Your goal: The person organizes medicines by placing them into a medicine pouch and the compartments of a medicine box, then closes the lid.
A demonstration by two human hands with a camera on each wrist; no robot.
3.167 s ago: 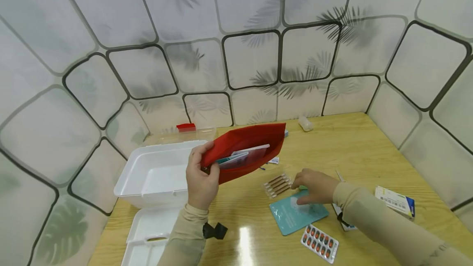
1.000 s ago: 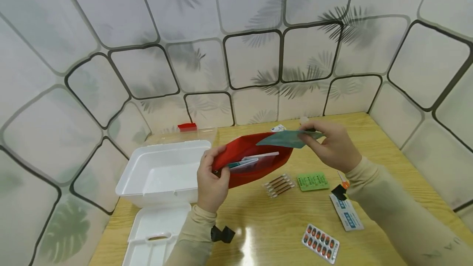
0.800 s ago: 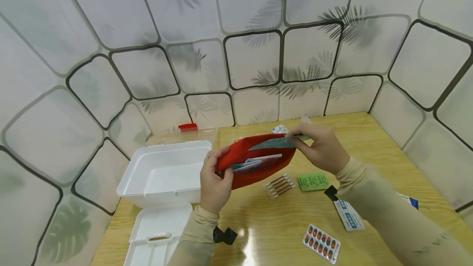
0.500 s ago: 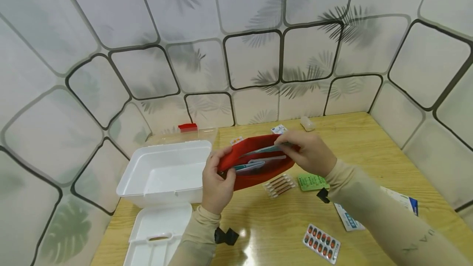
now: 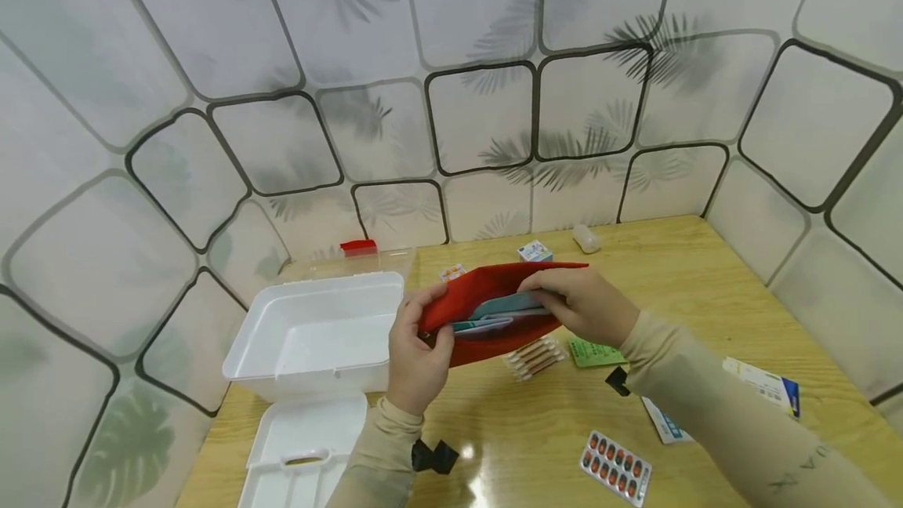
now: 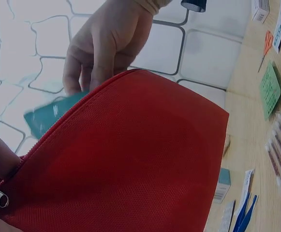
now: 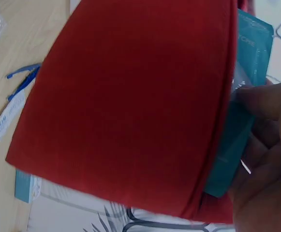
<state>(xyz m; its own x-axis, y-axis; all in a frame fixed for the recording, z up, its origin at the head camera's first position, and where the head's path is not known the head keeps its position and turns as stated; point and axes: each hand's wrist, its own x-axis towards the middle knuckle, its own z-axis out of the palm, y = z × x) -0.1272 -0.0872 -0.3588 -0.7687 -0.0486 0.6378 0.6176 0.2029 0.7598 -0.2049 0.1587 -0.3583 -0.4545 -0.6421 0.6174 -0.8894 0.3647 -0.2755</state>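
While a white box [image 5: 317, 343] stands open at left, the left hand [image 5: 418, 359], angled up from below, grips the left end of a raised red pouch [image 6: 125, 150]; next, a teal packet [image 7: 234, 128], partly inside the pouch's mouth; rightmost, the right hand [image 5: 585, 304], slanted inward, pinching that packet.

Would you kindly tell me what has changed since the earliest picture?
The right hand has taken hold of the teal packet, lifted it off the table and moved it left, partly into the red pouch. The pouch has shifted a little right. The left hand still grips the pouch; the pill strip, cotton swabs and white tub stayed put.
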